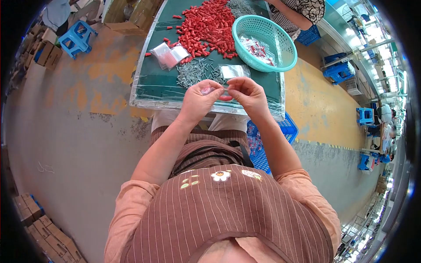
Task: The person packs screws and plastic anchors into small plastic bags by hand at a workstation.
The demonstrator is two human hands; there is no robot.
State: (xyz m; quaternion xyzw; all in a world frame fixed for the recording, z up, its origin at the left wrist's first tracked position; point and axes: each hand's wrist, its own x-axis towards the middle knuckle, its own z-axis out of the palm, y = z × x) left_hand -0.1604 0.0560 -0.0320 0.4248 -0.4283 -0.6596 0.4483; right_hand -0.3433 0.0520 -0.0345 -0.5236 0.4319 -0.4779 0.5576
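Note:
My left hand (pixel 199 101) and my right hand (pixel 251 98) meet above the near edge of the table, fingertips pinched on a small clear plastic bag (pixel 224 89). A red piece (pixel 225 98) shows at the bag between the hands. Just beyond my fingers lies a heap of grey metal screws (pixel 193 72). Clear bags (pixel 234 71) rest by my right hand, and more clear bags (pixel 170 57) lie farther left. Behind the screws spreads a large pile of red plastic plugs (pixel 206 27).
A turquoise basket (pixel 287 61) with filled bags stands at the right of the green table (pixel 153 85). Across the table is another person's arm (pixel 291 15). A blue crate (pixel 287 127) sits below the right edge; a blue stool (pixel 78 38) stands at left.

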